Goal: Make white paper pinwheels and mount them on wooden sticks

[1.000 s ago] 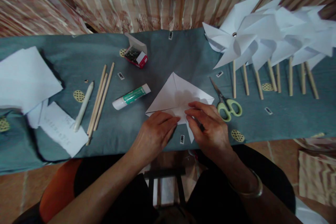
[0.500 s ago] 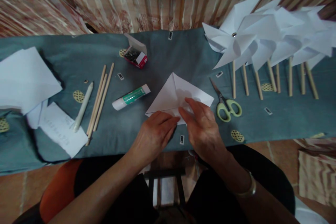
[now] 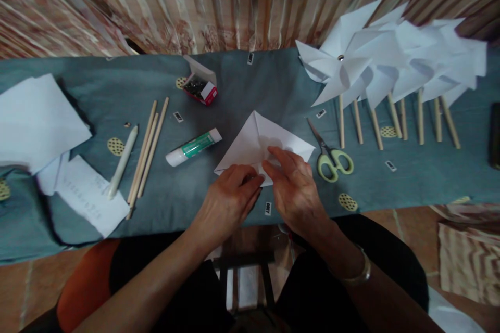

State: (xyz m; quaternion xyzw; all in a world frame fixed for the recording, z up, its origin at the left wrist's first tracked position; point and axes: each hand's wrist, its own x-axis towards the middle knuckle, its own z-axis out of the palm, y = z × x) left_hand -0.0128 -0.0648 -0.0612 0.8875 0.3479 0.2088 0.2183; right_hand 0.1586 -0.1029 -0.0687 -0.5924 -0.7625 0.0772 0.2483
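A white sheet folded into a triangle [image 3: 258,140] lies on the blue-grey cloth [image 3: 273,83] in front of me. My left hand [image 3: 226,200] rests on its near left edge, fingers curled and pressed down on the paper. My right hand [image 3: 292,184] lies over its near middle, fingers stretched flat on the fold. The paper's near part is hidden under both hands.
Green-handled scissors [image 3: 330,156] lie just right of the paper. A glue stick [image 3: 193,146], wooden sticks [image 3: 148,148], a white pen [image 3: 123,161] and loose papers [image 3: 37,119] lie to the left. A small red box [image 3: 201,86] sits behind. Finished white pinwheels [image 3: 386,62] lie at the right.
My right hand slid left along the paper's near edge and flattened its fingers on the fold. My left hand stayed put. The view shifted slightly.
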